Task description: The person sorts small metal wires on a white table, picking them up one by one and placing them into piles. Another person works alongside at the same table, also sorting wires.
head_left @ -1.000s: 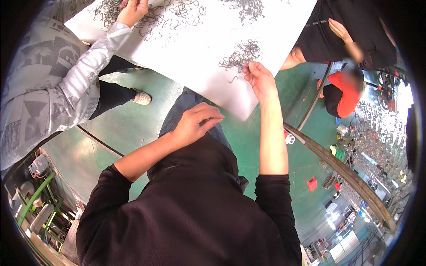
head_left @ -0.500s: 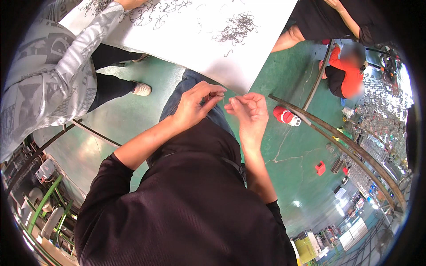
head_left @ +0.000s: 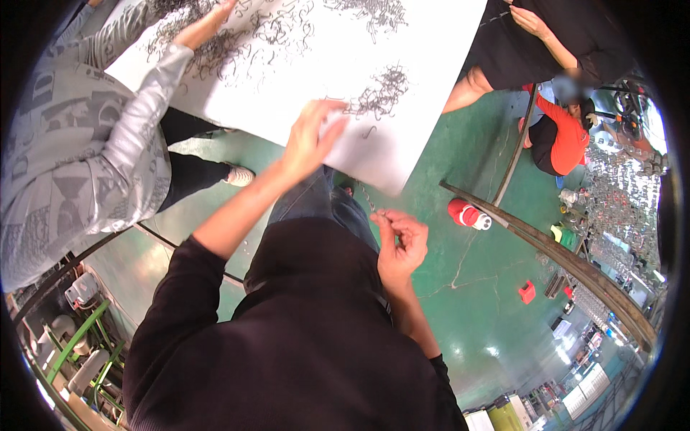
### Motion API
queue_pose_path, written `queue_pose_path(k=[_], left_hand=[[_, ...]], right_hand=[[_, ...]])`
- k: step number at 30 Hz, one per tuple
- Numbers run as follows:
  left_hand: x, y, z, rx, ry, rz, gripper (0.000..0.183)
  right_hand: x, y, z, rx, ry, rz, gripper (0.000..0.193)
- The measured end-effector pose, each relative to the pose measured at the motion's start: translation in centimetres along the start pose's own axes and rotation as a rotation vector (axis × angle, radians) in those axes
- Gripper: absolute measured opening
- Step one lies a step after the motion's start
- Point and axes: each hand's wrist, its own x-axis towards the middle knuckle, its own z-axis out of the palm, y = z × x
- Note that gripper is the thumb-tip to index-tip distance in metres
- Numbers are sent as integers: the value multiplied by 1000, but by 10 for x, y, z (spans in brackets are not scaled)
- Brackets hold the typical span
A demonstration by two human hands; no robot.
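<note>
My left hand [head_left: 311, 138] reaches over the white tabletop [head_left: 366, 161], thumb and fingers apart and slightly blurred, its fingertips at the edge of a small pile of dark S-shaped hooks [head_left: 384, 90]. One loose hook [head_left: 369, 132] lies nearer the table corner. Beside that corner, lower down, my right hand [head_left: 404, 244] is closed in a pinch. Its thumb and forefinger hold the end of a thin chain [head_left: 368, 200], which runs up and left from the fingertips.
More hooks [head_left: 269, 32] lie scattered across the table's far left. A person in a grey patterned top [head_left: 93, 144] works at left; another person's hand [head_left: 530, 21] is at upper right. A red-and-white object [head_left: 468, 214] and metal bars [head_left: 546, 241] are at right.
My hands have moved apart. The left went forward over the table to the hook pile, opening from its pinch; the right dropped slightly, with the chain now showing at its fingertips.
</note>
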Motion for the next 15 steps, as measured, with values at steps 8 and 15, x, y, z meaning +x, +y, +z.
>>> queue_pose_path(k=[8, 15], left_hand=[[175, -88, 65, 238, -93, 143, 18], [215, -96, 89, 480, -367, 385, 12]], right_hand=[[3, 0, -2, -100, 51, 82, 25], [2, 0, -1, -150, 42, 141, 24]])
